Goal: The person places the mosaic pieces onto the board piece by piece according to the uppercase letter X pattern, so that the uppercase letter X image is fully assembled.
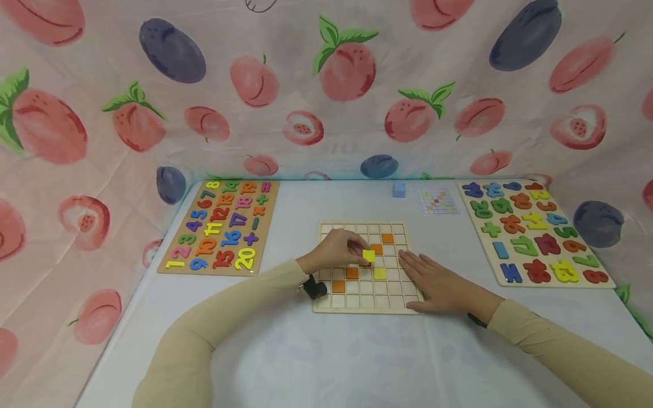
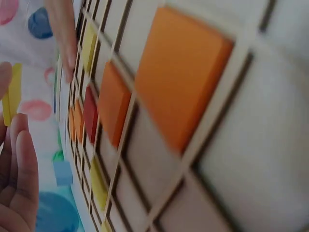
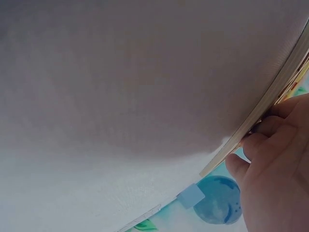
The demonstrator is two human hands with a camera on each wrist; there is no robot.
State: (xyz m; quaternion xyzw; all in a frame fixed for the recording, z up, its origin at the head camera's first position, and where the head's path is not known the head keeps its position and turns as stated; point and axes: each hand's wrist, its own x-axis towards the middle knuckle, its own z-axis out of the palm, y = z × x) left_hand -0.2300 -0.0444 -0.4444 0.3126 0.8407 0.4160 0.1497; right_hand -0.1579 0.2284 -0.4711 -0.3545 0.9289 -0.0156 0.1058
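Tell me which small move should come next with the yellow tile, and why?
Probably lower the yellow tile into an empty cell: the left hand pinches it just above the grid board, while the right hand lies flat, steadying the board.

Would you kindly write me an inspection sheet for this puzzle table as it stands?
Surface: white table, a bare stretch in front of the person.
Job's things: wooden grid board at centre with orange tiles and one yellow tile seated; a loose yellow tile held above the grid.
Clutter: number puzzle board on the left, another number board on the right, blue cube and pattern card at the back.
Hands: left hand pinches the loose yellow tile; right hand lies flat on the grid board's right edge.
Cables: nothing seen.
Surroundings: fruit-print cloth behind and at the sides.
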